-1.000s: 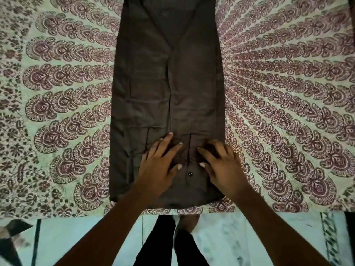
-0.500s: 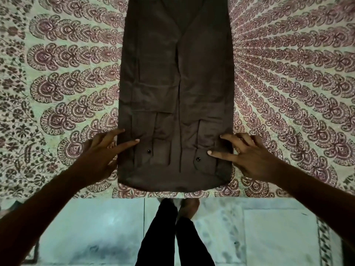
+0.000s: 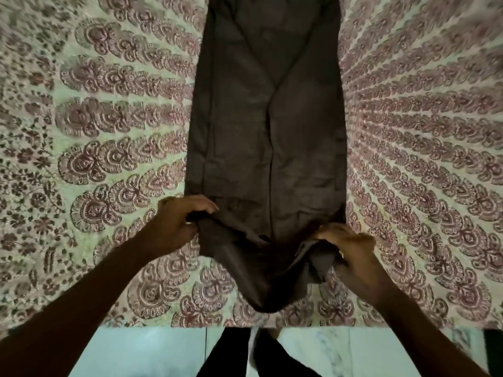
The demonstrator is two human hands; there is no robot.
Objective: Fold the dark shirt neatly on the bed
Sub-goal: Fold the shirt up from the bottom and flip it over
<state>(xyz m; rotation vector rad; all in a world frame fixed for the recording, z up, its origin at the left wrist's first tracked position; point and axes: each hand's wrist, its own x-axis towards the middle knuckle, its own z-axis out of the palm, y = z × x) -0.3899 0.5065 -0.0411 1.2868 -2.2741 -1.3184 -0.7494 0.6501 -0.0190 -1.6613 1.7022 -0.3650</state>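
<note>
Seen from the head, the dark shirt (image 3: 266, 131) lies as a long narrow strip on the patterned bed (image 3: 109, 131), its long axis running straight away from the person. Its near end is raised and sags between the hands. The left hand (image 3: 177, 224) curls its fingers round the near left corner, the right hand (image 3: 351, 257) round the near right one. The rest lies straight ahead, equally near both, so the fold likely goes forward.
</note>
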